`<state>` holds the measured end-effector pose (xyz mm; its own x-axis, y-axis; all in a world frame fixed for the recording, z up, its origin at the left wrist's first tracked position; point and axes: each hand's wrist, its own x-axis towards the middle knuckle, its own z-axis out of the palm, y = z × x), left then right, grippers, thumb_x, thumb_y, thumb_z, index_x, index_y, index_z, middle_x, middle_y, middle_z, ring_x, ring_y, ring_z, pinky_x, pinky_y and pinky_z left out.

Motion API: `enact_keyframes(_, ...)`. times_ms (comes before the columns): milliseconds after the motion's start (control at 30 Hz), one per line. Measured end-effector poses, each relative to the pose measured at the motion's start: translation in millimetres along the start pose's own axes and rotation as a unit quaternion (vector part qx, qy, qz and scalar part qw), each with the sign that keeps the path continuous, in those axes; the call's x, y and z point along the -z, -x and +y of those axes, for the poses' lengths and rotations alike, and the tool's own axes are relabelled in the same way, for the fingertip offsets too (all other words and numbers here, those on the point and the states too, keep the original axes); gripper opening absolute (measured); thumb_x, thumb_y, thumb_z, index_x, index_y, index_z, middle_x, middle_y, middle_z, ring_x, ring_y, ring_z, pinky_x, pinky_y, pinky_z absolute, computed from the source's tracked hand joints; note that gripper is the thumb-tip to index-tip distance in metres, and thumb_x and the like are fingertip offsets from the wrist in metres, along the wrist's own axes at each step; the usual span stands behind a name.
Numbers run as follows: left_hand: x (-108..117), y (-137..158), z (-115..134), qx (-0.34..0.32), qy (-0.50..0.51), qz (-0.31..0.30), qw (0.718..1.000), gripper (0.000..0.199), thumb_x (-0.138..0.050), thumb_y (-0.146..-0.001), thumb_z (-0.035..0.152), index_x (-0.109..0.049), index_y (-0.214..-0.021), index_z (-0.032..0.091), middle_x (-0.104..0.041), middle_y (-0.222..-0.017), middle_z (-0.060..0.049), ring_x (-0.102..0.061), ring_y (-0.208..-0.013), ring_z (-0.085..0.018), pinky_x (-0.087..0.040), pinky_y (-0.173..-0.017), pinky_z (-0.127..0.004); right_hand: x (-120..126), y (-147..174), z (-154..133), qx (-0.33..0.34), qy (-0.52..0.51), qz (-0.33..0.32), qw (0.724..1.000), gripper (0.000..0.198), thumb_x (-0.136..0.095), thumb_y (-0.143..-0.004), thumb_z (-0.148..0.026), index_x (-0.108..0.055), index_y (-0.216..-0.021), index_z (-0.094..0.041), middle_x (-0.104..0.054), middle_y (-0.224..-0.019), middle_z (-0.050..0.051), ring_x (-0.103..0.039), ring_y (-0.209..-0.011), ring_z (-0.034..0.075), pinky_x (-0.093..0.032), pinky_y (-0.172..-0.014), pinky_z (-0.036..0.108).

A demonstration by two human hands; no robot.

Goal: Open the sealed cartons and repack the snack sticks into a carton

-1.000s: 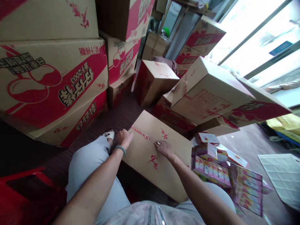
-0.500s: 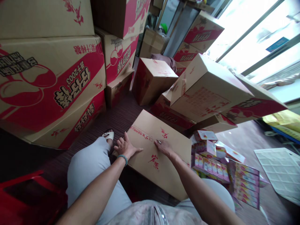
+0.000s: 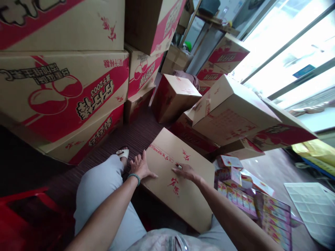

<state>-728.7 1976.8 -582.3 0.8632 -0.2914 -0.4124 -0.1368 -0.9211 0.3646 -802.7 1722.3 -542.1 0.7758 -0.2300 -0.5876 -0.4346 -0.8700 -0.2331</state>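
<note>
A closed brown cardboard carton (image 3: 192, 184) with red print lies between my knees. My left hand (image 3: 141, 166) rests at its left edge, fingers spread and thumb laid on the top. A bead bracelet (image 3: 134, 178) circles that wrist. Over the middle of the top, near the line of red printed characters, my right hand (image 3: 185, 172) is closed around a small slim tool (image 3: 179, 166). Only a dark tip and a pale part of it show, so its exact kind is unclear.
Large printed cartons (image 3: 65, 90) are stacked at the left. More cartons (image 3: 235, 104) stand ahead and to the right. Small colourful packs (image 3: 240, 195) lie on the floor by a white plastic panel (image 3: 309, 205). A red stool-like object (image 3: 28, 219) is at lower left.
The camera view has shifted, so the surroundings sit lower in the picture. My right hand has changed its angle slightly on the carton top; my left hand stays at the edge.
</note>
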Motion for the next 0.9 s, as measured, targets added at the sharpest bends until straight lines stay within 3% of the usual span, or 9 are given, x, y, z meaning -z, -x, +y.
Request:
enact_keyframes(100, -0.7, 2.0, -0.6, -0.001, 0.015, 0.000, 1.000, 0.152, -0.076, -0.031, 0.071, -0.003, -0.151, 0.014, -0.042, -0.134, -0.021, -0.036, -0.124, -0.039, -0.030, -0.099, -0.054, -5.8, 5.9, 4.4, 0.015, 0.003, 0.042, 0.999, 0.041, -0.052, -0.086, -0.053, -0.066, -0.102, -0.018, -0.068, -0.096, 0.006, -0.061, -0.086, 0.019, -0.041, -0.070, 0.025)
enact_keyframes(267, 0.2, 5.5, -4.8, -0.003, 0.024, -0.012, 1.000, 0.154, -0.078, -0.031, 0.069, 0.003, -0.151, 0.015, -0.039, -0.138, -0.021, -0.034, -0.127, -0.040, -0.032, -0.099, -0.056, -21.9, 16.8, 16.6, 0.028, -0.055, 0.075, 0.995, 0.037, -0.045, -0.086, -0.052, -0.057, -0.076, -0.018, -0.058, -0.068, 0.001, -0.050, -0.063, 0.014, -0.033, -0.058, 0.024)
enact_keyframes(467, 7.9, -1.8, 7.8, -0.004, -0.009, -0.047, 0.999, 0.153, -0.081, -0.033, 0.066, 0.005, -0.151, 0.021, -0.034, -0.144, -0.022, -0.034, -0.128, -0.040, -0.031, -0.100, -0.056, -21.5, 19.6, 23.3, 0.002, -0.082, 0.048, 0.996, 0.028, -0.049, -0.083, -0.041, -0.058, -0.073, -0.016, -0.057, -0.068, 0.002, -0.049, -0.065, 0.014, -0.033, -0.061, 0.024)
enact_keyframes(533, 4.4, -0.7, 25.8, 0.014, -0.017, -0.016, 1.000, 0.145, -0.080, -0.040, 0.066, 0.001, -0.151, 0.021, -0.023, -0.150, -0.023, -0.028, -0.133, -0.042, -0.029, -0.102, -0.059, -16.2, 15.9, 25.6, -0.018, -0.107, 0.022, 0.994, 0.025, -0.052, -0.082, -0.037, -0.062, -0.074, -0.016, -0.061, -0.071, 0.003, -0.052, -0.067, 0.014, -0.035, -0.061, 0.024)
enact_keyframes(567, 0.7, 1.7, 37.4, -0.009, -0.021, 0.008, 1.000, 0.136, -0.078, -0.047, 0.066, -0.003, -0.151, 0.022, -0.018, -0.153, -0.022, -0.023, -0.136, -0.042, -0.025, -0.104, -0.060, -13.7, 14.0, 27.4, -0.027, -0.122, 0.011, 0.992, 0.024, -0.053, -0.081, -0.036, -0.064, -0.076, -0.016, -0.062, -0.072, 0.003, -0.053, -0.067, 0.014, -0.036, -0.061, 0.023)
enact_keyframes(633, -9.5, 9.0, 63.6, -0.140, -0.026, 0.029, 0.989, 0.113, -0.072, -0.063, 0.063, -0.014, -0.150, 0.022, -0.017, -0.155, -0.018, -0.015, -0.142, -0.037, -0.015, -0.112, -0.055, -9.9, 11.1, 31.8, -0.041, -0.151, -0.004, 0.988, 0.022, -0.054, -0.081, -0.034, -0.067, -0.080, -0.016, -0.065, -0.073, 0.003, -0.055, -0.068, 0.014, -0.038, -0.059, 0.022)
enact_keyframes(733, -24.8, 19.3, 101.2, -0.360, -0.020, -0.040, 0.932, 0.087, -0.070, -0.073, 0.052, -0.032, -0.144, 0.019, -0.037, -0.147, -0.013, -0.026, -0.139, -0.027, -0.017, -0.116, -0.039, -7.6, 10.6, 38.1, -0.050, -0.182, -0.016, 0.982, 0.017, -0.054, -0.078, -0.024, -0.069, -0.083, -0.015, -0.067, -0.077, 0.002, -0.057, -0.071, 0.014, -0.039, -0.059, 0.020)
enact_keyframes(800, -29.8, 20.5, 121.8, -0.416, -0.022, -0.074, 0.906, 0.078, -0.073, -0.071, 0.048, -0.042, -0.135, 0.016, -0.049, -0.136, -0.012, -0.040, -0.129, -0.026, -0.025, -0.112, -0.035, -7.4, 12.4, 40.4, -0.046, -0.194, -0.013, 0.980, 0.017, -0.054, -0.075, -0.017, -0.069, -0.083, -0.015, -0.068, -0.079, 0.002, -0.057, -0.073, 0.014, -0.039, -0.060, 0.019)
enact_keyframes(900, -28.4, 12.7, 148.8, -0.413, -0.071, -0.081, 0.905, 0.074, -0.080, -0.062, 0.049, -0.054, -0.121, 0.013, -0.059, -0.118, -0.014, -0.050, -0.114, -0.030, -0.034, -0.104, -0.041, -8.1, 16.0, 41.3, -0.030, -0.212, -0.008, 0.977, 0.018, -0.052, -0.074, -0.014, -0.067, -0.082, -0.015, -0.068, -0.081, 0.002, -0.057, -0.076, 0.014, -0.038, -0.061, 0.019)
